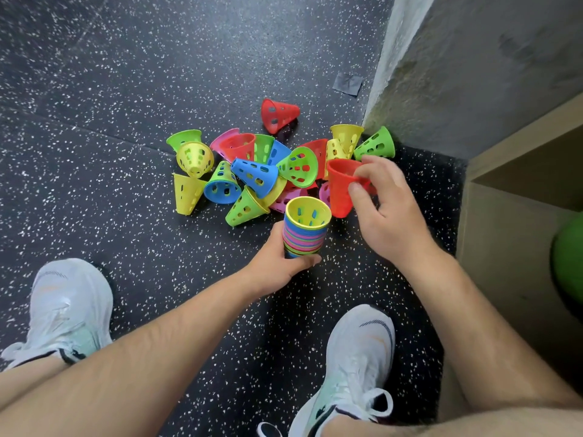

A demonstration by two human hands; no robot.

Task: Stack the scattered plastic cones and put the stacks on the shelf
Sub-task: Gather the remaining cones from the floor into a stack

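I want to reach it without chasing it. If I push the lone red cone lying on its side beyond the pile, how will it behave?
The lone red cone looks like thin, perforated plastic, so probably very light and easily skidding. Lying on its side, it would likely roll in a curve rather than straight.

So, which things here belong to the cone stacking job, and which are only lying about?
Job:
- cone stack in left hand
- red cone in right hand
- loose cones on floor
- wooden shelf

Lying about:
- green ball
- grey tape patch
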